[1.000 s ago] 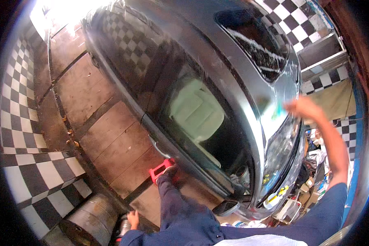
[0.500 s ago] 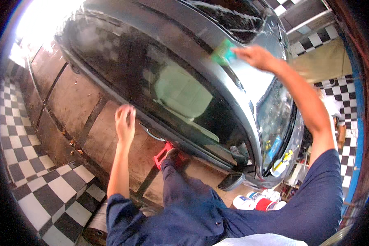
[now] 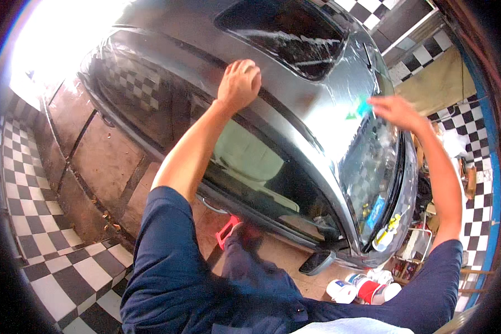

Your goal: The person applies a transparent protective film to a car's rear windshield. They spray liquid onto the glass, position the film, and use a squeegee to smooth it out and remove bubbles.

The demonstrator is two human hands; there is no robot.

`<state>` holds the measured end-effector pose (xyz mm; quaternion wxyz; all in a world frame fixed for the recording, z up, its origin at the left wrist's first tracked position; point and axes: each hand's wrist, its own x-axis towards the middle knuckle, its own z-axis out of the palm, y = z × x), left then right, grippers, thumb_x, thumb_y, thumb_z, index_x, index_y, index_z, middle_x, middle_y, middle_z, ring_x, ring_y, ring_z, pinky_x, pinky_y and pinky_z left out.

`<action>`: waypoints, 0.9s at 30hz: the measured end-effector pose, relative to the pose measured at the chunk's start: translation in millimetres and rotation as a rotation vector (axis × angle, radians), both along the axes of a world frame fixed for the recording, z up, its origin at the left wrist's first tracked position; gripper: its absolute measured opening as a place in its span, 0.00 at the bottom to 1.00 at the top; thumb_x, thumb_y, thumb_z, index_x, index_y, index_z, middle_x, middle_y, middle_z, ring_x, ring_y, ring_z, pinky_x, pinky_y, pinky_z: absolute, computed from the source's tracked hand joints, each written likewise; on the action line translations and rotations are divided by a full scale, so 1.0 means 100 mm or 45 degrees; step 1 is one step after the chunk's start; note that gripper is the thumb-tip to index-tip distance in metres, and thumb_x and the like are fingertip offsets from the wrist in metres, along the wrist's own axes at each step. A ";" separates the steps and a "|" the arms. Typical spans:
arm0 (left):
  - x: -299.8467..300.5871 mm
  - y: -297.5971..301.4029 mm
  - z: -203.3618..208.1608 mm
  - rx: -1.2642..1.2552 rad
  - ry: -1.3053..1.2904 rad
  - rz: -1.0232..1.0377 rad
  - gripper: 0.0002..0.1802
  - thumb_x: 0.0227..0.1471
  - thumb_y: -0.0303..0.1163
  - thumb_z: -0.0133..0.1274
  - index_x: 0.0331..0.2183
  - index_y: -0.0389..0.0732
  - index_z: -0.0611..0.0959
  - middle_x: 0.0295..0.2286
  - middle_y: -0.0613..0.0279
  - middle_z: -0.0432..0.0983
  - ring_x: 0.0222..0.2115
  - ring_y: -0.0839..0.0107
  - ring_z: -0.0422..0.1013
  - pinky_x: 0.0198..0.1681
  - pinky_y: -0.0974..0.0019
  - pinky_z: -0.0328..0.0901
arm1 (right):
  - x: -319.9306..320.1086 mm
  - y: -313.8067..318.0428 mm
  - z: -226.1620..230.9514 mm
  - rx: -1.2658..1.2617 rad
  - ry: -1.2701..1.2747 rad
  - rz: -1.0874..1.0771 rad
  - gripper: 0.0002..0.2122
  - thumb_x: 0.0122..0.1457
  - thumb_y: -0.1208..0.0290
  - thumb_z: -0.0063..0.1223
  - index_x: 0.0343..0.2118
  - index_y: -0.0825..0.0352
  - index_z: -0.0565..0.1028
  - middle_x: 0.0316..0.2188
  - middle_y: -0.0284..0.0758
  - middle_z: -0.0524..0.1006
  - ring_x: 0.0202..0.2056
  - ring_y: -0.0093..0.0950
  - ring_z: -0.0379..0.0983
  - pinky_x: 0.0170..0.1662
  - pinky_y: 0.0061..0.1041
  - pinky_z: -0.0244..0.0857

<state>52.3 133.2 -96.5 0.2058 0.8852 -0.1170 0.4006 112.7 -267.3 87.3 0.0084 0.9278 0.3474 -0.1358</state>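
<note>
A grey car with wet, soapy streaks on its roof [image 3: 295, 92] fills the middle of the view. My right hand [image 3: 398, 113] is by the top of the windshield [image 3: 367, 167], over the roof's front edge. It is closed on a flat green scraper [image 3: 360, 109], blurred by motion, with a teal part by the fingers. My left hand [image 3: 240, 84] is at the near roof edge above the side windows, its fingers curled and nothing visible in them; its palm side is hidden. A dark sunroof [image 3: 286, 36] with white streaks lies beyond both hands.
Under my foot is a red step stool [image 3: 224, 232] beside the car door. The side mirror [image 3: 316, 262] juts out near me. White and red buckets [image 3: 367, 289] stand low at the right. Checkered tiles [image 3: 67, 273] cover the left side; debris lies on the brown floor [image 3: 103, 172].
My left hand has risen from beside the door to the roof edge. My right hand has moved right and slightly nearer with the green scraper, and more of the roof is in view.
</note>
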 end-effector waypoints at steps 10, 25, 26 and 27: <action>-0.12 0.01 0.01 0.089 0.119 0.264 0.17 0.46 0.29 0.48 0.40 0.36 0.71 0.43 0.52 0.63 0.48 0.55 0.60 0.53 0.55 0.54 | 1.74 3.94 -0.32 0.294 0.056 0.379 0.12 0.56 0.60 0.45 0.37 0.59 0.75 0.17 0.36 0.75 0.17 0.29 0.69 0.22 0.31 0.63; -0.06 -0.02 0.04 -0.021 0.242 0.217 0.16 0.49 0.30 0.44 0.41 0.33 0.72 0.43 0.53 0.64 0.49 0.56 0.58 0.55 0.59 0.53 | 0.63 1.29 -0.28 -0.167 0.112 0.304 0.14 0.57 0.59 0.46 0.44 0.57 0.75 0.35 0.42 0.77 0.35 0.39 0.74 0.41 0.33 0.67; -0.12 0.03 0.09 0.066 0.296 0.249 0.17 0.49 0.31 0.45 0.41 0.33 0.72 0.44 0.53 0.63 0.49 0.56 0.59 0.55 0.59 0.52 | 0.61 1.36 -0.09 -0.327 0.150 0.306 0.14 0.57 0.59 0.46 0.44 0.57 0.75 0.36 0.42 0.77 0.35 0.39 0.74 0.41 0.33 0.67; -0.10 0.01 0.08 0.081 0.277 0.259 0.17 0.49 0.31 0.45 0.41 0.33 0.72 0.44 0.52 0.63 0.49 0.56 0.59 0.55 0.58 0.52 | 0.57 1.35 0.00 -0.483 0.195 0.276 0.15 0.58 0.58 0.46 0.44 0.57 0.75 0.36 0.42 0.77 0.35 0.39 0.74 0.40 0.33 0.68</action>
